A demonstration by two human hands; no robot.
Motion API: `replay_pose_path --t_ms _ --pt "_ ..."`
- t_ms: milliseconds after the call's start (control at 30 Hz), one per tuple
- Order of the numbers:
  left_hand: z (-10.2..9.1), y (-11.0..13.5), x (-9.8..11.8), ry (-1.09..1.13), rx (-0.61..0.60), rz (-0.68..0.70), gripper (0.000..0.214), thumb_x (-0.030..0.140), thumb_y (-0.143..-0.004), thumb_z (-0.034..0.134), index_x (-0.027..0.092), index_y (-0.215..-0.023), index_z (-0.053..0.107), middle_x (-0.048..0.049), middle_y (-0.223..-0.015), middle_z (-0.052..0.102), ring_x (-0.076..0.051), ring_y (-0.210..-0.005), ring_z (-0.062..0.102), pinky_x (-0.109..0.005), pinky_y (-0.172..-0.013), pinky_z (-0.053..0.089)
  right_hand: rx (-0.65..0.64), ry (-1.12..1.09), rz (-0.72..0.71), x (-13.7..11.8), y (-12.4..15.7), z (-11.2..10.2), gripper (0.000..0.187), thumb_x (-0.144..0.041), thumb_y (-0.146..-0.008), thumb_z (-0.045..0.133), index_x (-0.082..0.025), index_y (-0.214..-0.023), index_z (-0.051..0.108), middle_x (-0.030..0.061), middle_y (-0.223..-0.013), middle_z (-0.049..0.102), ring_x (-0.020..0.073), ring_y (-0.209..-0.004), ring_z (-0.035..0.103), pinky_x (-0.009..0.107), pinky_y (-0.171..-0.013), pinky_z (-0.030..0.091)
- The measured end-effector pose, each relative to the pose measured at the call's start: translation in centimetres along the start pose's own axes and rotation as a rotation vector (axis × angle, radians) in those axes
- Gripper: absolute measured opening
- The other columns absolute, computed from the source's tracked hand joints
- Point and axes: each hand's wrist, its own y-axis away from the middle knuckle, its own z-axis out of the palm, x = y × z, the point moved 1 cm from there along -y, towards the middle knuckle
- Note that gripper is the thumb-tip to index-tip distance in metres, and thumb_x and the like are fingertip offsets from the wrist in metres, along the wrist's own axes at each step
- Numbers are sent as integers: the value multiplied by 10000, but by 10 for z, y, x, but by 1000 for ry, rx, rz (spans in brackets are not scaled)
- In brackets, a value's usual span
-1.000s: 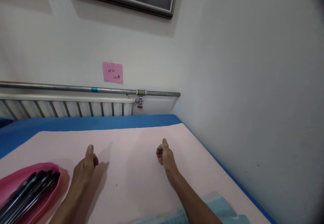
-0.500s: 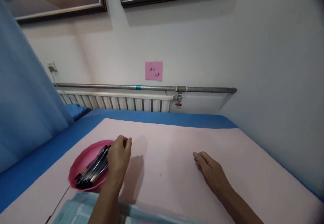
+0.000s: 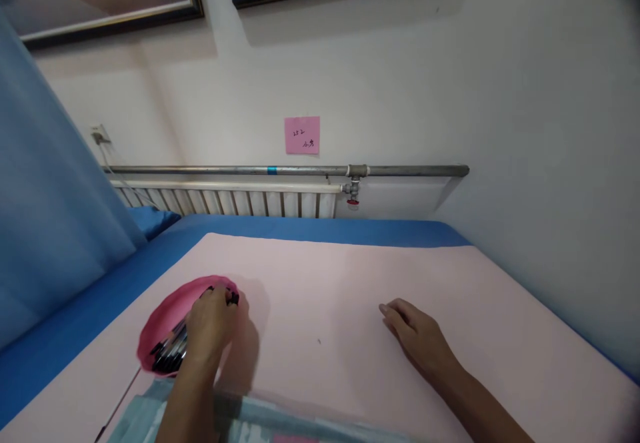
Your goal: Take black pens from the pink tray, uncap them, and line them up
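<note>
Two hands: left hand [image 3: 210, 326] curls onto pens [image 3: 167, 357] in tray [image 3: 163, 309], grip hidden; right hand [image 3: 420, 339] lies slack, fingers apart, on desk [image 3: 325, 283].

Soft, even light casts faint shadows (the top-right corner darkens, edges bend).

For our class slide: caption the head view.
Left hand over pink tray of dark pens; right hand rests on pink mat.

Bare left hand [image 3: 210, 326], bare right hand [image 3: 420, 339], both forearms [image 3: 480, 406] bare
</note>
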Motion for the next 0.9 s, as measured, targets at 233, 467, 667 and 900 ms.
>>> replay_pose_path --t_ms 233,467,667,900 --pt "-2 2 1 -81 -49 -36 314 190 -752 357 147 -879 640 -186 -963 651 -348 -845 595 -438 -664 391 -6 33 -27 5 -2 0 320 -466 -768 476 -213 -575 449 -9 -555 460 146 -541 422 260 -507 343" --pt "-2 2 5 -94 -52 -65 326 224 -769 355 122 -881 644 -194 -948 658 -353 -858 597 -443 -680 392 -22 26 -22 7 -2 0 313 -457 -781 470 -214 -585 446 -14 -565 468 146 -546 427 265 -525 345" --pt "-11 8 13 -91 42 2 371 337 -817 320 147 -921 621 -181 -1006 632 -341 -928 568 -402 -678 397 -21 -16 -36 7 -2 -1 284 -407 -773 501 -207 -575 463 -20 -575 471 139 -561 429 264 -545 338" --pt "-29 16 24 281 148 -88 320 364 -822 370 161 -1000 541 -130 -924 648 -282 -810 591 -345 -623 406 -18 -44 -25 7 -2 -1 278 -403 -773 504 -203 -582 488 -16 -584 481 144 -572 429 273 -558 333"
